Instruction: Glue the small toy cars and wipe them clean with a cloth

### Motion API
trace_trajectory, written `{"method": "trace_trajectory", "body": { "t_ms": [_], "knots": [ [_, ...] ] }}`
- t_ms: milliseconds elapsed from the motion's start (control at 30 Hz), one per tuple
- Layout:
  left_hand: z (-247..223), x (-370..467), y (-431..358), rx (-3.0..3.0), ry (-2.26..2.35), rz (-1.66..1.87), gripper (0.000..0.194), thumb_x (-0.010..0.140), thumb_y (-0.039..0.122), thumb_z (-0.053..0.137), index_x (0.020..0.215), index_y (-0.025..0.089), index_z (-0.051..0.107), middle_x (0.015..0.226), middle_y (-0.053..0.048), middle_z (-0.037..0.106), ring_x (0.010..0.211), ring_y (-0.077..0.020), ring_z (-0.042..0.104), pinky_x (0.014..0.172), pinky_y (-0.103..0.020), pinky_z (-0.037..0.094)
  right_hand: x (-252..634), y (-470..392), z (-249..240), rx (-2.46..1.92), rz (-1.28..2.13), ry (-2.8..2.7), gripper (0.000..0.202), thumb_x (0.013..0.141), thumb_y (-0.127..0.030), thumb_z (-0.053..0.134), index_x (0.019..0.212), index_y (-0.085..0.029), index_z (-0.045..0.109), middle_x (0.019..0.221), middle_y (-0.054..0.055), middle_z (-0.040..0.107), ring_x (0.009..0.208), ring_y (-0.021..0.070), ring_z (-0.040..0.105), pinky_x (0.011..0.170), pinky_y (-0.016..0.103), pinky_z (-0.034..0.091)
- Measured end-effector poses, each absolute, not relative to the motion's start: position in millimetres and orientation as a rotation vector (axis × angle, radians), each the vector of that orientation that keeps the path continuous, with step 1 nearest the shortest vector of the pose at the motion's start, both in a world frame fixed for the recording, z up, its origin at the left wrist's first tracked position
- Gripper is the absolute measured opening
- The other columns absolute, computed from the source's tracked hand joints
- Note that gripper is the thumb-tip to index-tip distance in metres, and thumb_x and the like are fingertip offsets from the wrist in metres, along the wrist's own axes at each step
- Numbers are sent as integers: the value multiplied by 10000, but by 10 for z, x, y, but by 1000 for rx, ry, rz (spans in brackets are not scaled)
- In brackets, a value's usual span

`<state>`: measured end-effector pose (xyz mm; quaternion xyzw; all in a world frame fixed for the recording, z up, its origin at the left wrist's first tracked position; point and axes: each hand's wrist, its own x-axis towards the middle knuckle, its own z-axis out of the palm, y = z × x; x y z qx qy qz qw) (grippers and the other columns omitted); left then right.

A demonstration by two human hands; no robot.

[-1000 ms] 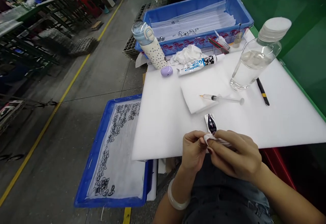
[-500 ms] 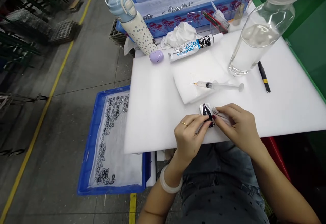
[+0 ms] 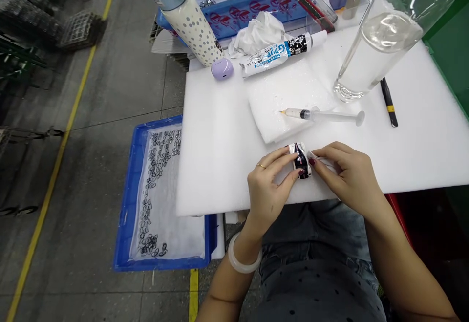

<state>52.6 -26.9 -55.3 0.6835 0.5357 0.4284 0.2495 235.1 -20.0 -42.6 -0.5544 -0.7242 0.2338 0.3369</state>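
Near the front edge of the white foam-topped table, my left hand (image 3: 273, 178) grips a small glossy black-and-white toy car (image 3: 300, 161) between thumb and fingers. Close against its right side, my right hand (image 3: 340, 173) pinches a folded white cloth or tissue (image 3: 327, 163), mostly hidden by the fingers. Just beyond the hands lies a syringe (image 3: 318, 116) with an orange tip, partly on a white foam sheet (image 3: 269, 126). A glue tube (image 3: 276, 55) rests farther back.
A clear bottle of liquid (image 3: 381, 43) stands at right, beside black tweezers (image 3: 389, 104). A dotted flask (image 3: 194, 29), purple case (image 3: 222, 69) and crumpled tissue (image 3: 258, 33) sit at the back left. A blue tray (image 3: 122, 214) of small black rings is lower left.
My left fingers have shifted on the toy car, so more of its black-and-white top shows. The cloth stays at its right side. The whole view has shifted slightly.
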Motion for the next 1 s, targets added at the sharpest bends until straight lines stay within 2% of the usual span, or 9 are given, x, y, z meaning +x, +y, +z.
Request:
{"method": "trace_trajectory", "body": {
  "t_ms": [100, 300, 500, 633, 700, 767, 867, 933, 1000],
  "knots": [
    [-547, 538, -253, 1842, 1461, 1164, 251, 802, 161, 801, 1045, 207, 760, 1155, -79, 752, 1044, -217, 718, 911, -401, 619, 2353, -193, -426, -1447, 607, -1895, 130, 949, -229, 599, 977, -196, 721, 886, 42, 708, 709, 151, 644, 601, 270, 469],
    [-505, 532, -217, 1798, 1440, 1127, 262, 772, 145, 818, 1019, 214, 762, 1129, -72, 752, 1027, -214, 714, 755, -316, 627, 2355, -183, -427, -1460, 610, -1899, 131, 949, -247, 591, 969, -198, 711, 877, 46, 700, 710, 160, 640, 593, 276, 451],
    [-465, 496, -192, 1768, 1401, 1024, 394, 780, 128, 804, 1148, 250, 734, 1295, -74, 706, 1175, -241, 667, 794, -318, 617, 2330, -186, -420, -1497, 604, -1907, 102, 928, -278, 639, 935, -191, 691, 860, 34, 685, 705, 155, 631, 579, 272, 420],
    [-471, 476, -169, 1777, 1392, 979, 373, 776, 146, 814, 1126, 253, 741, 1274, -69, 716, 1143, -244, 678, 743, -306, 616, 2297, -179, -419, -1554, 557, -1935, 145, 909, -333, 665, 922, -188, 666, 871, 40, 687, 644, 149, 603, 543, 274, 392],
    [-472, 445, -135, 1806, 1391, 968, 364, 781, 154, 813, 1122, 257, 739, 1258, -68, 718, 1129, -245, 680, 769, -325, 615, 2299, -164, -416, -1573, 556, -1949, 155, 903, -342, 668, 909, -188, 657, 863, 40, 682, 629, 149, 592, 535, 275, 382],
    [-466, 404, -86, 1885, 1346, 922, 400, 791, 188, 815, 1171, 266, 719, 1272, -68, 702, 1163, -254, 660, 879, -383, 599, 2326, -150, -410, -1550, 589, -1959, 157, 907, -348, 661, 895, -192, 654, 842, 38, 675, 653, 159, 602, 549, 276, 392],
    [-455, 371, -32, 2085, 1202, 780, 544, 790, 254, 828, 1300, 303, 646, 1392, -61, 627, 1263, -276, 591, 1054, -469, 508, 2402, -163, -399, -1472, 697, -1920, 138, 948, -324, 611, 925, -203, 673, 843, 37, 684, 729, 174, 636, 612, 284, 443],
    [-465, 395, -48, 2170, 1180, 731, 610, 752, 310, 856, 1320, 289, 632, 1376, -72, 625, 1235, -285, 589, 1050, -464, 500, 2456, -202, -394, -1456, 721, -1868, 125, 958, -297, 600, 962, -208, 688, 860, 38, 693, 757, 175, 647, 639, 290, 467],
    [-489, 448, -107, 2175, 1283, 761, 612, 710, 413, 870, 1261, 240, 669, 1225, -95, 660, 1093, -278, 631, 954, -437, 536, 2496, -252, -392, -1471, 713, -1841, 113, 945, -286, 621, 974, -208, 697, 864, 36, 695, 753, 173, 649, 629, 291, 471]
  ]
}}
